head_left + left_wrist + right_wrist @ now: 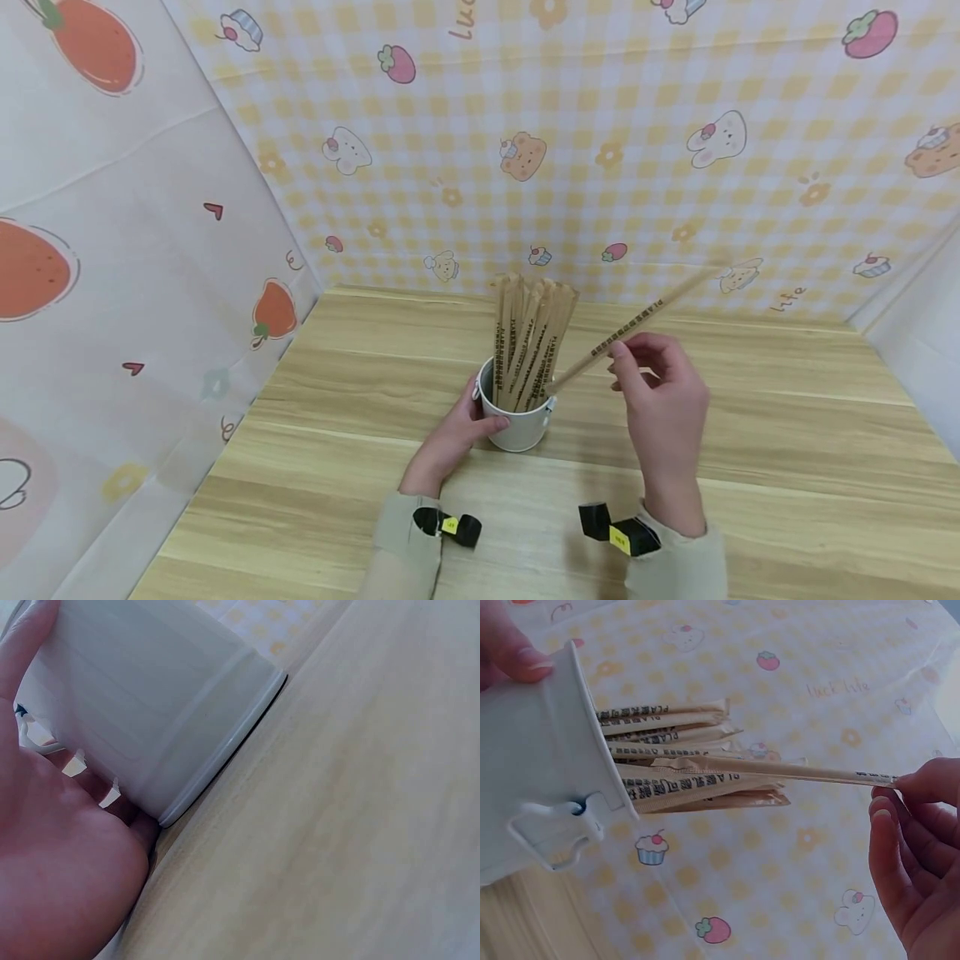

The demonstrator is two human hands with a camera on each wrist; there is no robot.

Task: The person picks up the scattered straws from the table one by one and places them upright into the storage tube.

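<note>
A small white metal bucket (519,432) with side handles stands on the table, holding several paper-wrapped straws (527,337) upright. My left hand (450,440) grips the bucket from its left side, the thumb lying across the front just below the rim. In the left wrist view, fingers curl behind the bucket wall (150,690). To the right of the bucket, my right hand (667,408) pinches a single wrapped straw (637,321) between thumb and fingertips. This straw slants, its lower end close to the bucket's rim. Printed dark characters run along the wrappers.
The wood-grain table (337,400) extends to both sides of the bucket. Behind it hangs a yellow checked cloth (450,125) with cartoon prints, and a white printed cloth (150,275) hangs at the left. Each wrist wears a black strap with a camera.
</note>
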